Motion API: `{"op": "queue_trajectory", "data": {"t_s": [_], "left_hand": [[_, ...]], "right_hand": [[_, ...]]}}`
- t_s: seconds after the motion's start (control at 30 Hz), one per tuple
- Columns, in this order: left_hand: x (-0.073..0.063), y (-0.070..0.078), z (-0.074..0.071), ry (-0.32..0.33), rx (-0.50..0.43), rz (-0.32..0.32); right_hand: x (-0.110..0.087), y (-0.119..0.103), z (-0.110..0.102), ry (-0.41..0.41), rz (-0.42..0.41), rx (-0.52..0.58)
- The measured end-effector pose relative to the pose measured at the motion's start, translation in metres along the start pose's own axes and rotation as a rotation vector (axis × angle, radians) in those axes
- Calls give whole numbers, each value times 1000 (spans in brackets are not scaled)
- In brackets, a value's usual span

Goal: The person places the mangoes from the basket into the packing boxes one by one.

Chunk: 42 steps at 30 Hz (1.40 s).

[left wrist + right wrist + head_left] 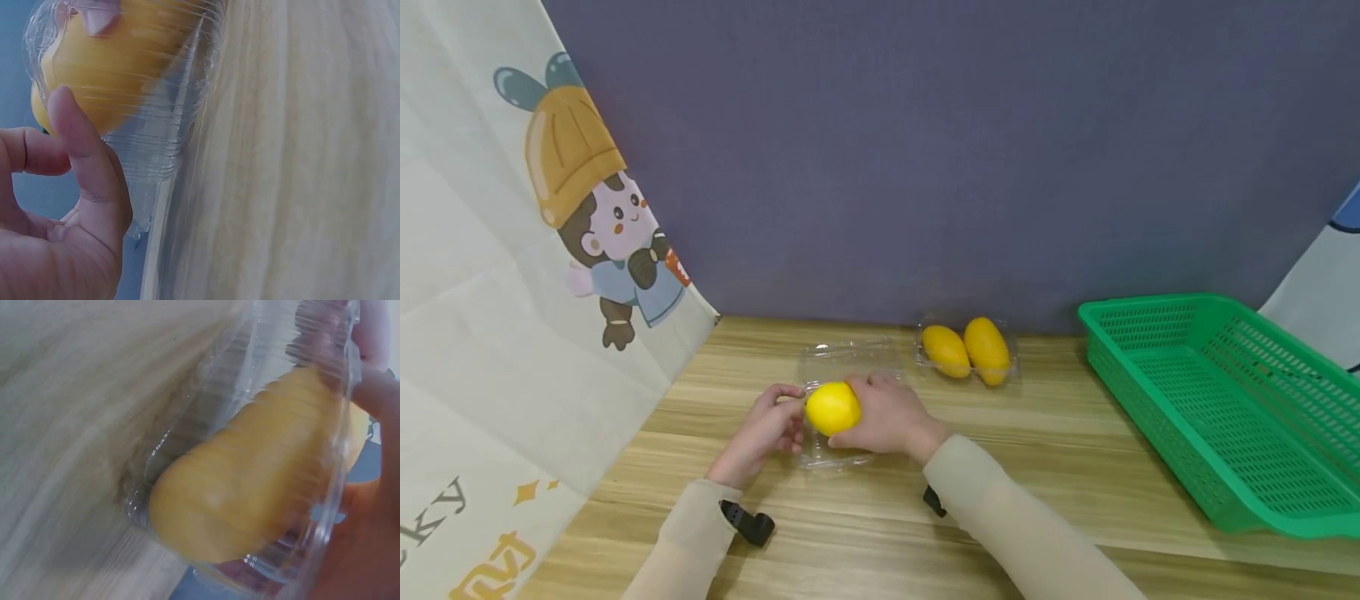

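A bright yellow mango (832,409) lies over a clear plastic box (820,454) standing open on the table. My right hand (883,417) grips the mango from the right, thumb at its near side and fingers over the far side. Through the box's ribbed wall, the right wrist view shows the mango (237,481) slanting inside. At the left side of the box is my left hand (772,425), its fingers loosely bent and holding nothing. One fingertip (62,103) meets the box's wall in the left wrist view, right beside the mango's end.
Two orange-yellow mangoes (987,350) sit in another clear box (1015,367) at the back, against the dark grey partition (925,167). A green perforated basket (1157,408) stands on the right. A printed cloth (467,250) hangs on the left.
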<state>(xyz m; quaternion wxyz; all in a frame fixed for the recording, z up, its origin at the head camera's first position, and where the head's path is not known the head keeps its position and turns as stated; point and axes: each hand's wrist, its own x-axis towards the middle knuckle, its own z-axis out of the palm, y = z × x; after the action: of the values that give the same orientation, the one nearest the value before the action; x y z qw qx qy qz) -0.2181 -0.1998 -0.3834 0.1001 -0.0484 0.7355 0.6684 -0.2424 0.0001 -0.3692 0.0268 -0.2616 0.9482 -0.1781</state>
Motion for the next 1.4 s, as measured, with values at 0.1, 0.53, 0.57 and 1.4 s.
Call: {"op": "queue_trajectory", "data": {"t_s": [0.1, 0.53, 0.57, 1.4], "left_hand": [[-5, 5, 2, -5, -2, 10], [-5, 5, 2, 4, -2, 9], [-5, 5, 2, 5, -1, 10], [13, -16, -4, 24, 8, 22]], "right_hand": [[1, -1, 3, -5, 15, -32], [-4, -5, 6, -42, 36, -76], [-4, -5, 6, -43, 33, -79], [-3, 5, -20, 45, 21, -14]]}}
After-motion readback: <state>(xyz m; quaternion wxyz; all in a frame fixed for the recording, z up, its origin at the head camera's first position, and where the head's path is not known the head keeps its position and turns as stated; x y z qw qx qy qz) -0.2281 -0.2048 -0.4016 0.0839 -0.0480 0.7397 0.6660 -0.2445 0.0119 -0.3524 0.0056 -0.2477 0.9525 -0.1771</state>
